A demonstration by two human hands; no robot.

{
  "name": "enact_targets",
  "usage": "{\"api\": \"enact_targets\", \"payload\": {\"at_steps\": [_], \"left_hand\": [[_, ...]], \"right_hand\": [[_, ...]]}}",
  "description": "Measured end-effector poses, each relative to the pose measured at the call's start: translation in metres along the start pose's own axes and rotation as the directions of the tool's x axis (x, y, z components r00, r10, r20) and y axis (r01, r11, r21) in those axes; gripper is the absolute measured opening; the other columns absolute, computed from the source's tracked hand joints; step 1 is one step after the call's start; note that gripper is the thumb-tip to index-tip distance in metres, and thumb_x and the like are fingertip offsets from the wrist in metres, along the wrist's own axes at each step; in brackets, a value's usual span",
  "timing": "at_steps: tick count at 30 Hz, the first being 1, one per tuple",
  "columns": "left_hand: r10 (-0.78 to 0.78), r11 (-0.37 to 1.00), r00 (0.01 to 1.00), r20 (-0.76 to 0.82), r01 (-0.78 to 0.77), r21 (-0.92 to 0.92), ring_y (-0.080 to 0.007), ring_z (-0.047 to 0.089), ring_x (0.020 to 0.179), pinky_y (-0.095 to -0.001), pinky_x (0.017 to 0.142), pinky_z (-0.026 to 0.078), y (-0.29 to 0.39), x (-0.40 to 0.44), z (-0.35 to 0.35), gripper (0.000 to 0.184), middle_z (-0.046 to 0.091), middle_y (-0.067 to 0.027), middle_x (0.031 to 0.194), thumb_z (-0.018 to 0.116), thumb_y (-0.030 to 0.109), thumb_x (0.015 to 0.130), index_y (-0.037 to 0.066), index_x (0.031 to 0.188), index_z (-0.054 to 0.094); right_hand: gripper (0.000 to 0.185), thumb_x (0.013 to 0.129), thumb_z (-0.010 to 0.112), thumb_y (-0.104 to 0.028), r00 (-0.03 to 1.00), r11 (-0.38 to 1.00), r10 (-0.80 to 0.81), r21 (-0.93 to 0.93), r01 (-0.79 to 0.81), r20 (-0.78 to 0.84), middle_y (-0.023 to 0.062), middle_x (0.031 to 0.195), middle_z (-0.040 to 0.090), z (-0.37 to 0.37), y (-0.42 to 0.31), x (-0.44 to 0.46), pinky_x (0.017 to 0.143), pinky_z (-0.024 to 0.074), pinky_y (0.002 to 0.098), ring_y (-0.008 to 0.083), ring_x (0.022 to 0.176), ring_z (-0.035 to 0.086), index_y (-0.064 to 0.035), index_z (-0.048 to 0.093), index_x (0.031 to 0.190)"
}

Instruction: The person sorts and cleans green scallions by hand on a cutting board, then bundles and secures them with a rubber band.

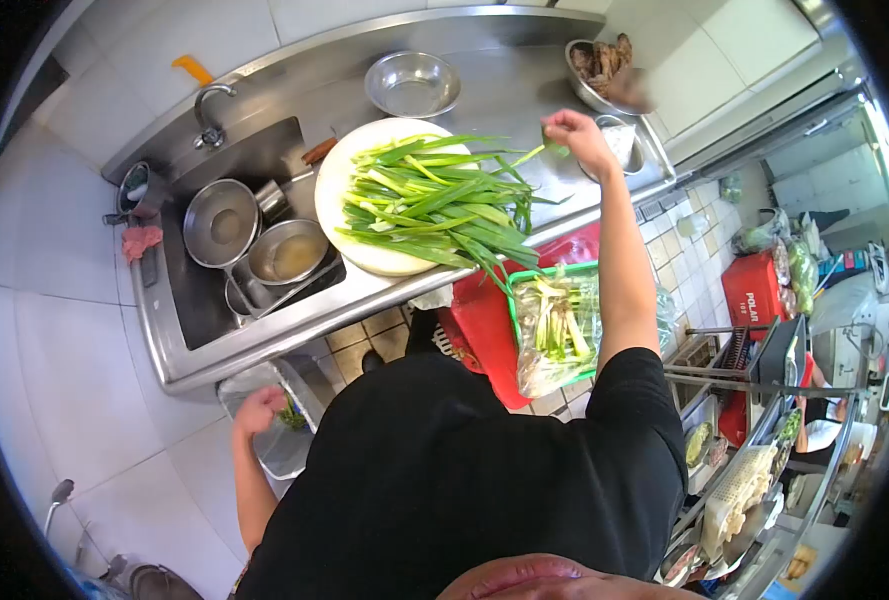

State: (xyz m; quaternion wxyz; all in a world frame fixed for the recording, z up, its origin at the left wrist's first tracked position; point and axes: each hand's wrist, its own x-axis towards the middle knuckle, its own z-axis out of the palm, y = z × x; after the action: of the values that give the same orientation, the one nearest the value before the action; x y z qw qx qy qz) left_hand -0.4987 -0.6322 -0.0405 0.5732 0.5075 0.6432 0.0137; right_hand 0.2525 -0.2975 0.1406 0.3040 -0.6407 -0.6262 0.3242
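Note:
A large heap of green onions point(434, 195) lies across a round white cutting board point(364, 258), its leaves hanging over the counter's front edge. To the right of the heap, my right hand point(576, 137) is closed at the fingertips on a green onion leaf point(554, 146). My left hand point(258, 411) is low at the left, over a lined bin point(314, 395) with green scraps point(291, 414) inside. Its fingers are curled, and whatever they hold, if anything, is too small to make out.
Pots point(222, 222) fill the sink point(189, 310). A metal bowl point(412, 84) stands behind the board; another bowl point(592, 92) holds brown pieces. Below the counter, a green crate point(514, 325) with bagged green onions sits by a red crate point(489, 335). Shelving point(724, 385) stands right.

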Motion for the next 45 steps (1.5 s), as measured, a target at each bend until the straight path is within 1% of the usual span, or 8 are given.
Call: {"api": "enact_targets", "payload": {"at_steps": [6,11,18,23,28,34,40,45], "left_hand": [[0.46,0.735,0.881,-0.11,-0.448,-0.51,-0.0225,0.064,0.117,-0.0374,0.104,0.049,0.142,0.031,0.011,0.046,0.067,-0.0128,0.128,0.056,0.04,0.106,0.001,0.131,0.061],[0.633,-0.083,0.749,-0.197,-0.187,-0.979,-0.0307,0.06,0.126,-0.0485,0.104,0.05,0.212,0.012,0.032,0.065,0.057,-0.0147,0.144,0.045,0.058,0.104,0.008,0.145,0.049],[-0.01,0.149,0.946,-0.324,-0.319,-0.936,-0.0075,0.03,0.056,-0.0263,0.05,0.024,0.068,0.006,0.023,0.022,0.034,0.006,0.067,0.054,0.029,0.107,0.01,0.101,0.063],[0.035,0.997,0.675,-0.737,0.029,0.073,-0.0244,0.066,0.088,-0.0362,0.082,0.053,-0.164,0.002,0.033,0.049,0.071,-0.0122,0.103,0.066,0.041,0.1,-0.003,0.122,0.063],[-0.219,0.976,0.85,-0.478,0.183,-0.122,-0.0323,0.069,0.107,-0.04,0.095,0.052,-0.13,-0.058,0.013,0.056,0.072,-0.023,0.117,0.072,0.041,0.094,-0.004,0.125,0.062],[0.408,0.868,0.905,-0.119,-0.345,0.357,-0.0372,0.066,0.111,-0.0418,0.098,0.052,0.055,-0.035,0.013,0.059,0.066,-0.0194,0.125,0.081,0.03,0.085,0.001,0.131,0.059],[0.81,0.465,0.585,-0.039,-0.6,0.651,-0.0418,0.045,0.135,-0.0473,0.113,0.04,0.203,0.045,0.006,0.084,0.042,-0.0206,0.151,0.089,0.03,0.071,0.004,0.141,0.051],[0.885,0.42,0.447,-0.133,-0.637,0.646,-0.0426,0.044,0.135,-0.0479,0.113,0.04,0.322,0.139,0.0,0.073,0.043,-0.022,0.15,0.081,0.038,0.082,0.001,0.138,0.055]], "right_hand": [[0.014,0.099,0.067,-0.013,0.963,0.88,-0.25,0.438,0.182,0.104,0.0066,0.109,0.072,0.076,-0.167,-0.068,0.093,0.0562,0.0311,0.0148,0.098,0.069,-0.0041,0.067,0.11],[0.016,0.084,0.078,-0.016,0.801,0.841,-0.52,0.345,0.417,0.298,0.0088,0.104,0.071,0.297,-0.221,-0.167,0.096,0.0506,0.0376,0.0232,0.105,0.067,-0.0093,0.076,0.099],[0.056,0.078,0.08,-0.025,0.741,0.79,-0.587,0.028,0.613,0.327,0.0193,0.14,0.053,0.407,-0.213,-0.253,0.106,0.043,0.0533,0.042,0.132,0.048,-0.0074,0.063,0.128],[0.044,0.083,0.075,-0.028,0.851,0.863,-0.397,-0.174,0.474,0.345,0.0177,0.111,0.065,0.373,-0.156,-0.248,0.093,0.0523,0.0488,0.0382,0.106,0.064,-0.0035,0.066,0.118],[0.049,0.089,0.071,-0.036,0.905,0.69,-0.38,-0.593,0.416,0.193,0.0189,0.123,0.058,0.325,-0.11,-0.247,0.101,0.0452,0.0485,0.0376,0.12,0.055,-0.002,0.06,0.122],[0.051,0.087,0.073,-0.038,0.958,0.712,-0.267,-0.65,0.266,0.099,0.0168,0.117,0.056,0.32,-0.078,-0.169,0.096,0.0465,0.0473,0.0354,0.115,0.054,-0.0032,0.057,0.12],[0.129,0.063,0.087,-0.063,0.983,0.699,-0.18,-0.707,0.109,-0.027,0.024,0.166,0.014,0.315,-0.069,-0.129,0.121,0.0188,0.062,0.0458,0.153,0.014,-0.0109,0.022,0.162],[0.136,0.061,0.086,-0.065,0.985,0.661,-0.171,-0.745,0.085,-0.039,0.0246,0.169,0.009,0.282,-0.061,-0.105,0.122,0.0166,0.0628,0.0456,0.155,0.01,-0.0114,0.016,0.164]]}}
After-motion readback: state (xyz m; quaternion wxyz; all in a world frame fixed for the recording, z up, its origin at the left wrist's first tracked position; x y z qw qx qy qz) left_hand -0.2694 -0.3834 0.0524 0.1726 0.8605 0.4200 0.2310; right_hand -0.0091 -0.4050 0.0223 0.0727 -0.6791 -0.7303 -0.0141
